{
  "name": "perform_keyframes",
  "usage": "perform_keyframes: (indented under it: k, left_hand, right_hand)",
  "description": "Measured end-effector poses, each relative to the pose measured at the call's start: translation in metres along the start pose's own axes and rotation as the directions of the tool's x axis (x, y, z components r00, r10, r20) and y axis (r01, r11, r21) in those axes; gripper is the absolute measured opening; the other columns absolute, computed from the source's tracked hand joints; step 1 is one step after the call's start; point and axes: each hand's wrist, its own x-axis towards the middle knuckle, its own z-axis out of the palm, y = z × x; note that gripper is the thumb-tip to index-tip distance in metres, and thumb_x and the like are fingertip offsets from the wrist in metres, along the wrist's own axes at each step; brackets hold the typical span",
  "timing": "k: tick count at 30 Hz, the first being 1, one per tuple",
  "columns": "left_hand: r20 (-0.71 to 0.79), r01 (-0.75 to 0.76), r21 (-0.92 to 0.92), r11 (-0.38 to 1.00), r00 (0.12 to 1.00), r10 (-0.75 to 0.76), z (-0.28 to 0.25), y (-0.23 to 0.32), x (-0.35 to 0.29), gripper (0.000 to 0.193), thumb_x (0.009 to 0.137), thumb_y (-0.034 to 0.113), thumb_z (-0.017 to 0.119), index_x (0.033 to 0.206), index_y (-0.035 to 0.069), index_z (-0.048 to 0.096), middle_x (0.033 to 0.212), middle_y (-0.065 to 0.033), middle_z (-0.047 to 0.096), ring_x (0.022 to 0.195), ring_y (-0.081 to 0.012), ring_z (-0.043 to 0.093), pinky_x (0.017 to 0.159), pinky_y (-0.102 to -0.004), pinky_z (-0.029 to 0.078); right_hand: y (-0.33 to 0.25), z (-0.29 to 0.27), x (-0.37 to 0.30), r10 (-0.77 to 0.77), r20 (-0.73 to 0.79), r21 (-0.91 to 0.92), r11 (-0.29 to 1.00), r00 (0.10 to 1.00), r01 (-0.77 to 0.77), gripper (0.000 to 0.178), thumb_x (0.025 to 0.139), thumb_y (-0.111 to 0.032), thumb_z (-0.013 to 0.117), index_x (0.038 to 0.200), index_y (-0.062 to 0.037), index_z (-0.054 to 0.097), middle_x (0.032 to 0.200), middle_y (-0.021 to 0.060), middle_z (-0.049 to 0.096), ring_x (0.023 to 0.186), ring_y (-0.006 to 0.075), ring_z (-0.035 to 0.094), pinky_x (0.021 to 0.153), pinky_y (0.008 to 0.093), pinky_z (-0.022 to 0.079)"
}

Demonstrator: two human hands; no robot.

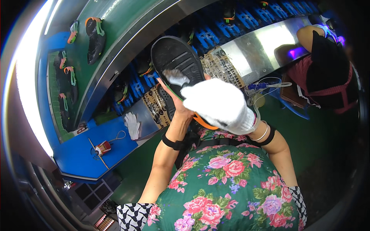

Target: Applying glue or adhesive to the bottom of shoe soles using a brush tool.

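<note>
From where I'm standing, the bare left grip (pixel 181 105) is clamping the black sole (pixel 173 52) up beyond the flowered apron (pixel 227 181) while the gloved right grip (pixel 217 104) is clasping a brush (pixel 177 78) over it, light, even strokes probably suiting its grooves best.

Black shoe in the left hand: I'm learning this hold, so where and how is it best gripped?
Probably grip the black shoe by its long edges, from beneath, as the left hand does: its grooved sole faces up, leaving that side reachable.

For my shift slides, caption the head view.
Bare left hand supports a black shoe while the white gloved right hand holds a brush over it.
</note>
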Motion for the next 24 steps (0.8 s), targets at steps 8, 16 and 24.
perform_keyframes:
  k: [8,16,24]
  left_hand:
    - [-0.182,-0.047,0.065,0.997,0.981,0.059,0.019,0.005,0.001,0.120,0.071,0.103,0.022,0.126,0.001,0.055,0.103,-0.0198,0.066,0.089,-0.0301,0.065,0.085,-0.0442,0.056]
    - [-0.022,-0.027,0.028,0.999,0.999,0.027,0.012,0.013,0.007,0.122,0.066,0.105,0.022,0.125,0.004,0.055,0.103,-0.0184,0.065,0.085,-0.0319,0.065,0.075,-0.0469,0.057]
    - [0.014,-0.027,0.069,0.997,1.000,0.026,0.013,0.017,0.011,0.122,0.065,0.106,0.022,0.118,0.002,0.058,0.101,-0.0165,0.063,0.091,-0.0335,0.059,0.078,-0.0472,0.051]
  right_hand:
    - [0.005,-0.011,-0.006,0.151,-0.017,0.169,0.975,0.988,-0.146,0.031,0.079,0.000,0.075,0.108,-0.0075,0.077,0.110,0.0115,0.075,0.097,0.0274,0.071,0.091,0.0400,0.055]
    - [0.007,-0.008,-0.014,0.153,0.002,0.224,0.963,0.988,-0.149,0.030,0.080,-0.004,0.077,0.110,-0.0063,0.076,0.107,0.0095,0.075,0.093,0.0280,0.072,0.083,0.0383,0.057]
    - [-0.001,-0.008,-0.016,0.217,0.072,0.324,0.918,0.974,-0.228,0.034,0.076,-0.003,0.080,0.110,-0.0078,0.076,0.108,0.0086,0.076,0.097,0.0247,0.072,0.078,0.0342,0.057]
